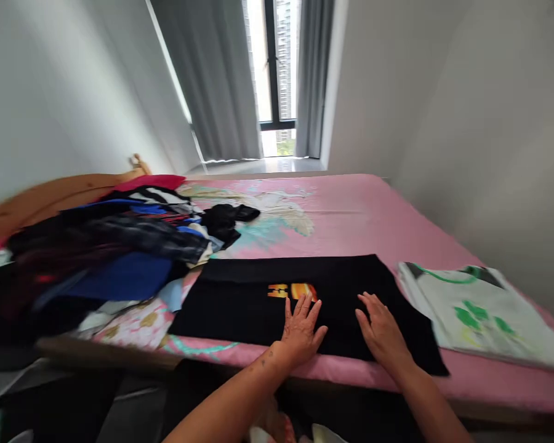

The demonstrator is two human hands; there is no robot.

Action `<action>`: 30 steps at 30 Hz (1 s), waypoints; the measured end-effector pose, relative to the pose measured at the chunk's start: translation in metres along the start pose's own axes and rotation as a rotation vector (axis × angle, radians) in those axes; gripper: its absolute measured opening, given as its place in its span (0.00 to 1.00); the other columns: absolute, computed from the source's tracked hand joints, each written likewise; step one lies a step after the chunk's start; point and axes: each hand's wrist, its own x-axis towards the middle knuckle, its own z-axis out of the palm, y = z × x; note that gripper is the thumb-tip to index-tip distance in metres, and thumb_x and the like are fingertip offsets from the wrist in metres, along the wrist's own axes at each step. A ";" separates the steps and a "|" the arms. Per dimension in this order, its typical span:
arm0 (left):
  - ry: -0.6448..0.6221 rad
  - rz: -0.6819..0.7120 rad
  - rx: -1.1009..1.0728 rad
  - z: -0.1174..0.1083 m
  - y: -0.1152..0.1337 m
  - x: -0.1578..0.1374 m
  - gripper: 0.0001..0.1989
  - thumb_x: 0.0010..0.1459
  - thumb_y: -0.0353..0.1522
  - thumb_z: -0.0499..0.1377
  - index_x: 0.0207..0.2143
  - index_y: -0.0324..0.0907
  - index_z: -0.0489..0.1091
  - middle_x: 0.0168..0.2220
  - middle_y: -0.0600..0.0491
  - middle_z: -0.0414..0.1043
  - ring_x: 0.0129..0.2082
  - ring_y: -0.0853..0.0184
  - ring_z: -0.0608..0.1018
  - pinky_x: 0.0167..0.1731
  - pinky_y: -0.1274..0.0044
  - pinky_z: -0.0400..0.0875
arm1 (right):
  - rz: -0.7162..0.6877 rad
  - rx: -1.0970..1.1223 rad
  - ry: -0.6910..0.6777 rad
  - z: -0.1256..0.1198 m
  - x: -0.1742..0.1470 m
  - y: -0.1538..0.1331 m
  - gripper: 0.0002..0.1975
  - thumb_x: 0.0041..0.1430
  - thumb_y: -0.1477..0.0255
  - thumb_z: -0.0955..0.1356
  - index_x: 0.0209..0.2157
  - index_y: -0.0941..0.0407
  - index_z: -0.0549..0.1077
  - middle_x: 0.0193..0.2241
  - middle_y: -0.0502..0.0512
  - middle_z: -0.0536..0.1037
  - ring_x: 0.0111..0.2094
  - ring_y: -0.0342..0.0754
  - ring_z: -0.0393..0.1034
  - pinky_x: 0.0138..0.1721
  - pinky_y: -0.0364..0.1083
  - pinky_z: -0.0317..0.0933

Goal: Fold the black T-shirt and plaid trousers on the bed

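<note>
A black garment (240, 314) with a yellow and orange print lies spread flat near the front edge of the bed. My left hand (301, 329) rests on it with fingers spread, partly covering the print. Farther right, my right hand (382, 329) is over the same black cloth, its fingers stretched out and nothing in them. To the right of the garment lies a folded white shirt (489, 314) with a green neckline and a green print.
A big heap of mixed clothes (120, 252) covers the left side of the bed. The pink patterned sheet (351, 209) stretches back toward the window. A wooden headboard (55, 194) stands at left, grey curtains (212, 74) at the back.
</note>
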 end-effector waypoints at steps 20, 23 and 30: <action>-0.132 -0.254 0.175 -0.087 -0.257 -0.116 0.28 0.60 0.43 0.50 0.61 0.51 0.50 0.65 0.51 0.47 0.64 0.60 0.49 0.60 0.54 0.33 | -0.211 -0.286 -0.471 0.145 0.040 -0.158 0.30 0.61 0.59 0.57 0.61 0.58 0.54 0.63 0.57 0.49 0.64 0.54 0.40 0.61 0.60 0.34; -0.123 -0.364 0.166 -0.080 -0.271 -0.115 0.31 0.59 0.47 0.48 0.62 0.47 0.49 0.64 0.49 0.48 0.64 0.59 0.51 0.59 0.53 0.33 | -0.281 -0.205 -0.469 0.146 0.041 -0.173 0.27 0.62 0.61 0.57 0.60 0.55 0.57 0.62 0.56 0.53 0.63 0.53 0.44 0.61 0.59 0.37; 0.013 -0.367 0.203 -0.076 -0.289 -0.109 0.24 0.60 0.40 0.50 0.57 0.44 0.59 0.62 0.49 0.54 0.63 0.59 0.54 0.59 0.54 0.41 | -0.086 -0.298 -0.241 0.104 0.063 -0.114 0.17 0.58 0.71 0.61 0.49 0.56 0.67 0.51 0.59 0.67 0.53 0.51 0.58 0.52 0.49 0.54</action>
